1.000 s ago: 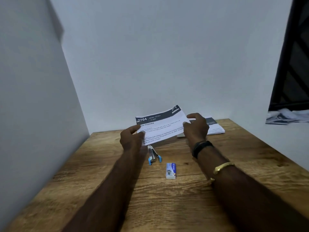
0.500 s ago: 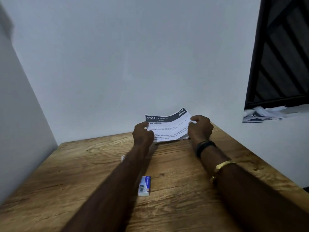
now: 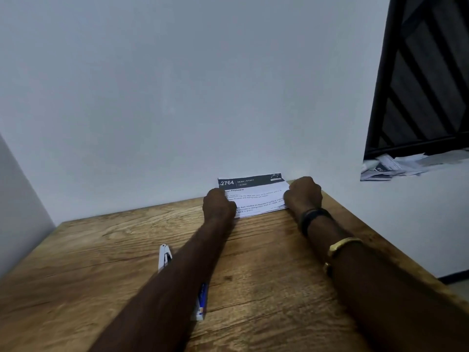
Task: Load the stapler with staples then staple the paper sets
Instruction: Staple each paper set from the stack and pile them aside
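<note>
1. Your left forearm crosses over the stapler (image 3: 164,257) and the staple box (image 3: 202,302), so you see only a strip of each. The white stapler shows just left of the arm, and the blue and white box shows just right of it, nearer to you.
2. A black wristband (image 3: 314,218) and a gold bangle (image 3: 343,246) sit on your right forearm.
3. The tabletop (image 3: 76,265) is brown wood with a strong grain. It fits into a corner of plain pale walls.
4. High on the right there is a dark window grille (image 3: 426,85). Loose papers (image 3: 396,165) are heaped on the sill below it, well apart from the tabletop.
5. The paper set (image 3: 256,196) is at the far edge of the tabletop, right by the back wall and between your two hands.
6. Your left hand (image 3: 218,205) grips the set's left edge with curled fingers. Your right hand (image 3: 303,194) grips its right edge the same way. The knuckles hide the fingertips.
7. The set's long axis runs left to right. Its dark header band, printed 2764, is on the wall side, and the text faces you the right way up. Whether the far edge lies flat or lifts against the wall cannot be told.
8. The stapler's long axis runs from you towards the wall. The staple box lies along roughly the same line.
</note>
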### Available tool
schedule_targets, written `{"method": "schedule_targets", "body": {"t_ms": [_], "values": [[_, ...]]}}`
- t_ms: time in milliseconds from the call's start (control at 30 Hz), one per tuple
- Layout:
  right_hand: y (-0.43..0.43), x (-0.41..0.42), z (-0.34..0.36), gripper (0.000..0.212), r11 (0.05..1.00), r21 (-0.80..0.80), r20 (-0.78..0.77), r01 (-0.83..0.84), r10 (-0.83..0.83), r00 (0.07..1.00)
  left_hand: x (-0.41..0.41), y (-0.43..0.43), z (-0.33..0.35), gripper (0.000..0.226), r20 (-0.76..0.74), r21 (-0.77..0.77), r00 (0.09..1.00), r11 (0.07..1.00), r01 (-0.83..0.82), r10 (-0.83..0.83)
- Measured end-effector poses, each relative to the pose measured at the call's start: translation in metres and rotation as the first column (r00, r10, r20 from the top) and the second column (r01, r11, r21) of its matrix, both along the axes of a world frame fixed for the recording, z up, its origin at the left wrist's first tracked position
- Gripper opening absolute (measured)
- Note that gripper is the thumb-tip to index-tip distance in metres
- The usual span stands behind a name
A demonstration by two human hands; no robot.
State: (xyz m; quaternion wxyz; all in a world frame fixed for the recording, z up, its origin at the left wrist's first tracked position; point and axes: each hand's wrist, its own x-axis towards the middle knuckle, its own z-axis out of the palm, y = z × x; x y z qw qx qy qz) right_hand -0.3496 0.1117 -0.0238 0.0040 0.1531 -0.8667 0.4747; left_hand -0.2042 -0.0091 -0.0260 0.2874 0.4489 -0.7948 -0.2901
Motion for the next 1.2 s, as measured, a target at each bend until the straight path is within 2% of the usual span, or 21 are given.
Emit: {"method": "schedule_targets", "body": {"t_ms": [133, 300, 400, 533, 667, 833, 1000, 1133, 1200], "values": [[0.0, 0.004, -0.002, 0.023, 0.989, 0.147, -0.062, -0.003, 0.012, 0.998, -0.003, 0.003, 0.0, 0.025, 0.179, -0.042, 0.982, 0.997, 0.067, -0.058], [0.002, 0.012, -0.002, 0.03, 0.962, 0.274, -0.16, 0.012, 0.033, 0.987, 0.002, 0.004, 0.004, 0.033, 0.292, -0.039, 0.952, 0.994, 0.105, -0.089], [0.003, 0.02, 0.001, 0.028, 0.967, 0.254, -0.222, -0.007, 0.065, 0.973, 0.008, 0.006, 0.004, 0.033, 0.233, -0.055, 0.967, 0.992, 0.115, -0.099], [-0.003, 0.047, 0.008, 0.028, 0.988, 0.113, -0.345, -0.103, 0.136, 0.929, 0.018, 0.013, 0.011, 0.038, 0.168, -0.136, 0.981, 0.983, 0.121, -0.097], [-0.016, 0.086, 0.014, 0.042, 0.963, 0.101, -0.395, -0.249, 0.269, 0.878, 0.039, 0.019, 0.019, 0.042, 0.071, -0.184, 0.99, 0.973, 0.136, -0.125], [-0.025, 0.135, 0.018, 0.042, 0.921, 0.085, -0.435, -0.379, 0.377, 0.818, 0.081, 0.02, 0.022, 0.048, -0.018, -0.168, 0.995, 0.981, 0.093, -0.098], [-0.023, 0.178, 0.025, 0.033, 0.878, 0.165, -0.395, -0.448, 0.476, 0.786, 0.129, 0.02, 0.019, 0.043, -0.09, -0.086, 0.996, 0.996, -0.032, 0.024], [-0.018, 0.208, 0.035, 0.016, 0.817, 0.332, -0.258, -0.472, 0.56, 0.788, 0.162, 0.024, 0.017, 0.036, -0.04, -0.007, 0.991, 0.992, -0.128, 0.128], [-0.015, 0.219, 0.042, 0.021, 0.752, 0.445, -0.163, -0.486, 0.602, 0.782, 0.173, 0.029, 0.017, 0.03, 0.024, 0.014, 0.99, 0.991, -0.136, 0.136]]}}
